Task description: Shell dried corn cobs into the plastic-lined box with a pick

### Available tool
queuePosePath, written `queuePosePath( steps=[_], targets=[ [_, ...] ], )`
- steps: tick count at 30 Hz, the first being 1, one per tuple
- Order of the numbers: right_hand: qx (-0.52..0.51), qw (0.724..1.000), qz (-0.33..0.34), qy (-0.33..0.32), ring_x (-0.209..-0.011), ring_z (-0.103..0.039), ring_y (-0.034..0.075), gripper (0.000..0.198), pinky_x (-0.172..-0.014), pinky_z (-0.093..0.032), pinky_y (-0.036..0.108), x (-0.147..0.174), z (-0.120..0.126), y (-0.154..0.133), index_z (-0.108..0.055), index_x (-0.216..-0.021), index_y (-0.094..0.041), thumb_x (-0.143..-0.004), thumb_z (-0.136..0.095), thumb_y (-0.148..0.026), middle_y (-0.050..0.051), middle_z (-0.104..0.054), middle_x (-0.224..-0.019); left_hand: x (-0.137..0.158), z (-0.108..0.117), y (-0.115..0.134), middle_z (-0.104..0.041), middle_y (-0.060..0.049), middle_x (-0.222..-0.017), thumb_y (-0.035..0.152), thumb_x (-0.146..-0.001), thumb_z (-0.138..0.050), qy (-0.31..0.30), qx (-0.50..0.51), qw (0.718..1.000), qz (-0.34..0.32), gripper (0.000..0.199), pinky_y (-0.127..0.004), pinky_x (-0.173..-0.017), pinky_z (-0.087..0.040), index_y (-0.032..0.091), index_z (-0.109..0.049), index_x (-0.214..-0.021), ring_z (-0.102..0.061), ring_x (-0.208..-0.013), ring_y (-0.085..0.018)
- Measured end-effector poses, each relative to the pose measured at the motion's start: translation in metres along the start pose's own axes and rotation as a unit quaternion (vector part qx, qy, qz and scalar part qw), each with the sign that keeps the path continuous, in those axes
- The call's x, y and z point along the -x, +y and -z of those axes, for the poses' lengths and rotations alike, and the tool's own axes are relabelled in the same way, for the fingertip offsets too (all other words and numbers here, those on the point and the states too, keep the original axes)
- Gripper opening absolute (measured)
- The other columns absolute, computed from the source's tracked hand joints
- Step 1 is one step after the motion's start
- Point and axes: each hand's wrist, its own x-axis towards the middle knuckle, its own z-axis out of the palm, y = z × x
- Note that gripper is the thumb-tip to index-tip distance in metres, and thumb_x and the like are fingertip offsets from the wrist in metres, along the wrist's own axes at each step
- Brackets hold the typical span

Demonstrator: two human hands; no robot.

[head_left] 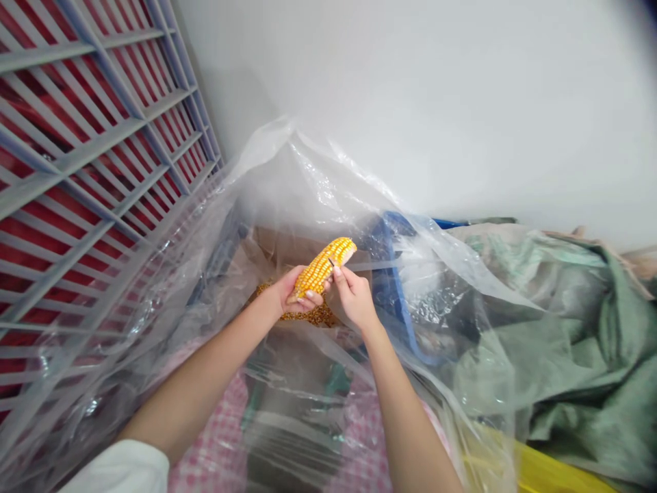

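Note:
An ear of corn [322, 269] with yellow kernels is tilted up to the right in the middle of the head view. My left hand [294, 290] wraps round its lower end. At its right side my right hand [354, 293] is closed in a pinch on a small thin dark tool [331, 262], whose tip touches the cob; most of the tool is hidden by the fingers. A pale strip without kernels shows near the cob's upper right end. Loose corn kernels [319, 316] lie below both hands, on the bottom of a brown cardboard-like container.
Clear plastic sheeting [318, 171] spreads around both arms. A blue crate [403, 301] stands at right, beside a green woven sack [600, 370]. On the left rises a slatted plastic rack [97, 137] with red behind it. A white wall [436, 103] closes the back.

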Motion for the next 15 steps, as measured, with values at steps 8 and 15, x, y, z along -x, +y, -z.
queuePosePath(
  steps=[8,15],
  targets=[
    [0.01,1.0,-0.016,-0.006,-0.049,-0.036,0.008,0.044,-0.052,-0.029,0.019,-0.005,0.008,-0.005,-0.047,-0.06,-0.017,-0.084,-0.029,-0.049,-0.004,-0.039,-0.05,0.009,-0.007,0.003,-0.052,-0.005,-0.052,0.022,-0.074,-0.032,-0.011,0.027,0.999,-0.025,0.024,-0.015,-0.025,-0.022,0.011,-0.051,-0.084,-0.041,-0.032,-0.01],
    [0.059,0.996,-0.019,0.067,-0.049,-0.037,0.007,0.043,-0.054,-0.028,0.018,-0.002,0.025,-0.014,-0.047,-0.06,-0.017,-0.086,-0.029,-0.046,-0.005,-0.037,-0.049,0.014,-0.013,0.01,-0.056,-0.006,-0.052,0.029,-0.079,-0.027,0.049,-0.072,0.992,-0.09,0.03,-0.019,-0.022,-0.024,0.012,-0.051,-0.08,-0.044,-0.028,-0.013]
  ],
)
